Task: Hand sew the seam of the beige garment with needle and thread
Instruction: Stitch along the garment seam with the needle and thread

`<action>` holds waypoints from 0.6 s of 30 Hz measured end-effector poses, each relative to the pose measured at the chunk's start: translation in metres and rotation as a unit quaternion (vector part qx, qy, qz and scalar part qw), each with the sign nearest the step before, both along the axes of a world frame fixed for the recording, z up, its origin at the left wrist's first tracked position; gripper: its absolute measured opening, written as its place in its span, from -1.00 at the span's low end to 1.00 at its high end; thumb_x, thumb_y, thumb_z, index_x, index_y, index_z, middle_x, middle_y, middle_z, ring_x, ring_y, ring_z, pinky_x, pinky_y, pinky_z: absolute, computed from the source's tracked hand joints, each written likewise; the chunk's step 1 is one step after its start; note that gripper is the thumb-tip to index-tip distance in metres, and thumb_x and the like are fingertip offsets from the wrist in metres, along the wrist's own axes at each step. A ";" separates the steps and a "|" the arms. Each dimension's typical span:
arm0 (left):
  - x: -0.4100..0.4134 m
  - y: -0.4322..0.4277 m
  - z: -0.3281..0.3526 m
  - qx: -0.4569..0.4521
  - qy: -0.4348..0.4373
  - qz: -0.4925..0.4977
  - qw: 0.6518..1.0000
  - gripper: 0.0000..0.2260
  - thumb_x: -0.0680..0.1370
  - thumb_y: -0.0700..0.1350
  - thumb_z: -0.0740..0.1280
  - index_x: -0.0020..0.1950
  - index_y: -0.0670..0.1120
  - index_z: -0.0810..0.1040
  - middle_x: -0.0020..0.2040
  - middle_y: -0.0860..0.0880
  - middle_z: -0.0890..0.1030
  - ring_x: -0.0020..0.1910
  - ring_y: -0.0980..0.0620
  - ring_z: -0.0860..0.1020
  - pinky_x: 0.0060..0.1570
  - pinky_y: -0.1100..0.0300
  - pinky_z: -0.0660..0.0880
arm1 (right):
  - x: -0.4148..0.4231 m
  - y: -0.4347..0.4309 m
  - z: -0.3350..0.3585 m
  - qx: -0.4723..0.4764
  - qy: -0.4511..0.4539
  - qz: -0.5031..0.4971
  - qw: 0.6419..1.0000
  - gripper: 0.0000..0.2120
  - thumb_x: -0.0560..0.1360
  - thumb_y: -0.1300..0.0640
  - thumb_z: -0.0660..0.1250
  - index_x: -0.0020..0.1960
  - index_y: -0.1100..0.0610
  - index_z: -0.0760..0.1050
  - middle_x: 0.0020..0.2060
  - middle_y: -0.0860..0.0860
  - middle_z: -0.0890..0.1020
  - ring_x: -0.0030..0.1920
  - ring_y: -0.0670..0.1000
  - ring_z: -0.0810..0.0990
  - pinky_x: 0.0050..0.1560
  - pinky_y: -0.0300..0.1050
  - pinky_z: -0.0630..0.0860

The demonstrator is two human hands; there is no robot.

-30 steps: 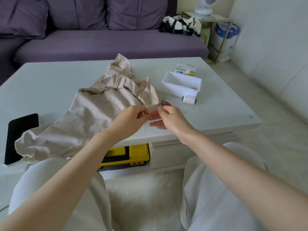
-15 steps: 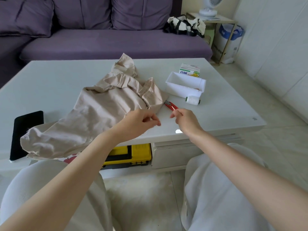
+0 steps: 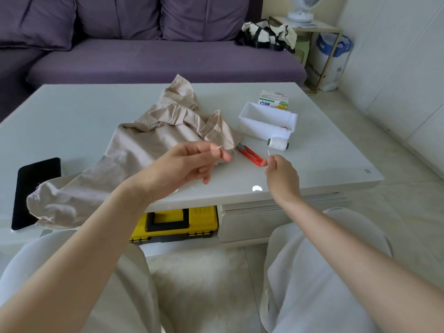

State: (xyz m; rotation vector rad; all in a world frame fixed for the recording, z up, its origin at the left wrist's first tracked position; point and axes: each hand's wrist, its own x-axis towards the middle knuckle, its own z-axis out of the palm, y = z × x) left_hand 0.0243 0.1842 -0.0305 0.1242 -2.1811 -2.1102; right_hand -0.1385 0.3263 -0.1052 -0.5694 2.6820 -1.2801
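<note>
left hand (image 3: 192,162): hovering over the near edge of the beige garment (image 3: 144,152), thumb and forefinger pinching a thin wisp that looks like the thread (image 3: 219,147); the other fingers are hanging loosely spread

right hand (image 3: 280,171): hovering above the tabletop (image 3: 72,116) off to the right, apart from the left hand, fingertips pinching the needle (image 3: 268,153), which is poking up out of the pinch

garment: lying crumpled across the middle and left of the tabletop, one end drooping over the near edge; the left forearm is covering part of it

thread between the hands: too fine, honestly can't tell how it's running

red thread snips (image 3: 249,155): lying flat between the two hands, the tip touching the garment's right edge, the handle end sitting right beside the right hand's fingertips

white thread spool (image 3: 278,143): lying on its side just beyond the needle, right in front of the white plastic tray (image 3: 266,122)

pineapple drink carton (image 3: 274,100): standing right behind the tray

black phone (image 3: 36,188): lying face down at the left edge, the garment overlapping its corner

yellow toolbox (image 3: 173,223): sitting on the shelf under the tabletop

purple sofa (image 3: 156,61): running along the far side, with a black-and-white bag (image 3: 266,36) sitting on its right end

fan (image 3: 302,8): standing on the side shelf in the corner
</note>
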 end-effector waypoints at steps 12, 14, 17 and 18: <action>-0.019 0.009 -0.013 -0.400 -0.148 0.050 0.903 -0.78 0.60 -0.08 0.23 -0.11 -0.09 0.64 -0.50 0.09 0.39 -0.53 0.20 0.33 -0.44 0.38 0.27 | 0.057 -0.027 0.021 -0.101 -0.075 0.211 0.969 -0.69 0.64 0.19 0.03 -0.24 0.12 0.40 -0.40 0.00 0.53 -0.43 -0.07 0.49 -0.33 -0.18 0.47; -0.017 0.006 -0.013 -0.393 -0.145 0.057 0.906 -0.77 0.60 -0.06 0.22 -0.15 -0.06 0.61 -0.48 0.09 0.38 -0.54 0.17 0.30 -0.45 0.40 0.27 | 0.056 -0.025 0.018 -0.041 -0.030 0.220 0.974 -0.70 0.64 0.17 0.04 -0.22 0.09 0.42 -0.39 -0.06 0.47 -0.45 -0.13 0.40 -0.43 -0.35 0.32; -0.013 -0.002 -0.014 -0.397 -0.145 0.062 0.904 -0.80 0.60 -0.07 0.23 -0.15 -0.04 0.59 -0.40 0.05 0.37 -0.51 0.15 0.28 -0.45 0.39 0.27 | 0.048 -0.020 0.016 -0.019 0.020 0.198 0.980 -0.76 0.63 0.21 0.06 -0.11 0.10 0.45 -0.40 -0.10 0.42 -0.43 -0.12 0.37 -0.46 -0.33 0.26; -0.011 -0.004 -0.015 -0.396 -0.145 0.065 0.905 -0.82 0.59 -0.09 0.23 -0.14 -0.04 0.59 -0.39 0.05 0.38 -0.51 0.16 0.29 -0.44 0.39 0.28 | 0.045 -0.019 0.016 -0.018 0.029 0.188 0.982 -0.76 0.63 0.22 0.05 -0.10 0.10 0.45 -0.41 -0.10 0.41 -0.44 -0.12 0.36 -0.46 -0.31 0.24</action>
